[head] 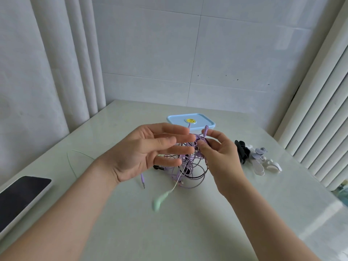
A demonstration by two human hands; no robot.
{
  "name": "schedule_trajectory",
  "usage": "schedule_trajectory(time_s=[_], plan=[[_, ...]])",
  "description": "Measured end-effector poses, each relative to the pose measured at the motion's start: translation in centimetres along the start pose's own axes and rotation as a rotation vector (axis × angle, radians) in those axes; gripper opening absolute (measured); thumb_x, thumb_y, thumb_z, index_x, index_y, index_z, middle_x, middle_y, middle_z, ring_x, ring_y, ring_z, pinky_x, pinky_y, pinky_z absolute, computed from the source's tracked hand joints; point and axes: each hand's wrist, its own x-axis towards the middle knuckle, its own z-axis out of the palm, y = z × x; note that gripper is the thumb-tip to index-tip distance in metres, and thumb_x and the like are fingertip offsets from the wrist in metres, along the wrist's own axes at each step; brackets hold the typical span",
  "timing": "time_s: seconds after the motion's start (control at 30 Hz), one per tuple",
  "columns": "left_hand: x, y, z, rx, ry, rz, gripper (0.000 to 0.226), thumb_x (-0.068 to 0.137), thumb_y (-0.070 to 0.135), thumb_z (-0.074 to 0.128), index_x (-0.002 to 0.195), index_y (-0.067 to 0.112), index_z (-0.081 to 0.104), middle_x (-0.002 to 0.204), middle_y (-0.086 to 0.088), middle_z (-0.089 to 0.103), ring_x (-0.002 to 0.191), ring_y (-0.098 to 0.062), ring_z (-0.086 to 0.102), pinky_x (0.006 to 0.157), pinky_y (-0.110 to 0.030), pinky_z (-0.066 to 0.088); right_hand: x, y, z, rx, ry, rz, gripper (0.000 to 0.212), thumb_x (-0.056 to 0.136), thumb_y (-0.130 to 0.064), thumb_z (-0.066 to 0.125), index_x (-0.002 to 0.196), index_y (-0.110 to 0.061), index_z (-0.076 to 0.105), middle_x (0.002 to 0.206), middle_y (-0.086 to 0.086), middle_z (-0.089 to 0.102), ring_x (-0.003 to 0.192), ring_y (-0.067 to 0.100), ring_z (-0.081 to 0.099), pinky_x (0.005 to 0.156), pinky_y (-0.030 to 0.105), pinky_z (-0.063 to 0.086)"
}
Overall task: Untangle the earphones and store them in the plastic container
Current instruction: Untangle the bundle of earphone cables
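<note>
The right hand (220, 155) pinches the purple earphone tangle (190, 166) at its top, loops hanging toward the worktop (188, 232), while the left hand (139, 153), fingers (169, 141) spread wide, hovers just beside it.

The pale table (188, 223) bears a blue-lidded container (177, 119), a phone (20, 194) and cord clips (258, 157).

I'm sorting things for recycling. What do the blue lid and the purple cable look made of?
Blue lid: likely rigid plastic, smooth and faintly glossy, judging by its even colour and moulded raised rim. Purple cable: probably a soft rubbery plastic sheath with a matt finish, since it bends into loose, springy loops. Its core cannot be seen.
</note>
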Motion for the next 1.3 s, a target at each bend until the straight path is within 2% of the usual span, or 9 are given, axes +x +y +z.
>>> schedule_trajectory(time_s=[0.13,0.2,0.3,0.43,0.53,0.77,0.9,1.1,1.3], plan=[[1.8,-2.4,-1.3,0.67,0.457,0.186,0.023,0.099,0.005,0.064,0.099,0.023,0.078,0.089,0.0,0.077,0.064,-0.018,0.065,0.057,-0.029,0.052,0.1,0.0,0.0,0.018,-0.008,0.006,0.023,0.1,-0.008,0.069,0.122,-0.017,0.067,0.096,0.006,0.081,0.079,0.017,0.066,0.08,0.033,0.056],[2.4,-3.4,-1.8,0.949,0.536,0.192,0.022,0.089,0.01,0.072,0.093,0.031,0.075,0.09,0.012,0.074,0.068,-0.012,0.065,0.067,-0.028,0.052,0.1,0.0,0.0,0.021,-0.017,0.009,0.023,0.101,-0.008,0.068,0.122,-0.017,0.067,0.095,0.005,0.081,0.079,0.016,0.065,0.078,0.03,0.055],[2.4,-4.3,-2.1,1.069,0.505,0.172,0.021,0.083,0.032,0.083,0.099,0.036,0.069,0.102,0.017,0.07,0.09,-0.007,0.066,0.08,-0.028,0.052,0.1,-0.1,0.1,0.033,-0.03,0.008,0.023,0.101,-0.008,0.068,0.122,-0.017,0.067,0.099,0.008,0.081,0.083,0.018,0.068,0.081,0.036,0.055],[2.8,-5.2,-2.2,1.242,0.53,0.29,0.017,0.089,0.047,0.079,0.099,0.038,0.07,0.09,0.02,0.069,0.095,-0.012,0.058,0.092,-0.043,0.051,0.1,-0.1,0.0,0.023,-0.061,-0.006,0.024,0.102,-0.006,0.065,0.125,-0.014,0.067,0.102,0.011,0.081,0.088,0.017,0.07,0.084,0.038,0.056],[2.8,-5.3,-2.3,1.221,0.56,0.347,0.009,0.091,0.039,0.079,0.094,0.034,0.073,0.087,0.015,0.065,0.088,-0.013,0.058,0.086,-0.042,0.052,0.0,-0.1,0.1,0.016,-0.104,-0.014,0.023,0.103,-0.007,0.065,0.125,-0.013,0.068,0.101,0.011,0.08,0.087,0.02,0.069,0.085,0.04,0.055],[2.6,-5.1,-1.5,1.24,0.497,0.439,0.012,0.088,0.031,0.083,0.09,0.03,0.071,0.087,0.016,0.062,0.081,-0.008,0.063,0.078,-0.037,0.054,-0.4,-0.5,0.3,0.045,-0.104,-0.005,0.021,0.103,-0.009,0.066,0.124,-0.01,0.067,0.081,0.003,0.077,0.06,0.01,0.064,0.059,0.02,0.051],[2.8,-5.0,-1.5,1.208,0.567,0.501,0.01,0.101,0.024,0.066,0.096,0.022,0.057,0.086,0.012,0.065,0.08,-0.014,0.064,0.075,-0.043,0.054,-0.3,-0.5,0.4,0.026,-0.072,0.009,0.018,0.104,-0.019,0.066,0.12,-0.012,0.071,0.086,0.01,0.078,0.068,0.018,0.063,0.064,0.032,0.051],[2.5,-4.6,-1.2,1.114,0.654,0.562,0.011,0.11,0.02,0.049,0.104,0.017,0.041,0.081,0.004,0.063,0.077,-0.023,0.067,0.069,-0.049,0.053,-0.3,-0.6,0.2,-0.046,-0.023,-0.015,0.019,0.102,-0.03,0.069,0.119,-0.02,0.068,0.074,0.001,0.077,0.06,0.014,0.055,0.062,0.03,0.043],[2.5,-4.0,-1.3,0.993,0.81,0.593,0.01,0.109,0.008,0.043,0.105,0.014,0.036,0.092,0.002,0.062,0.077,-0.001,0.06,0.068,-0.019,0.046,-0.2,-0.7,-0.1,-0.244,0.048,-0.163,0.01,0.1,-0.029,0.072,0.097,-0.02,0.074,0.066,0.004,0.072,0.059,0.015,0.049,0.059,0.028,0.037]])
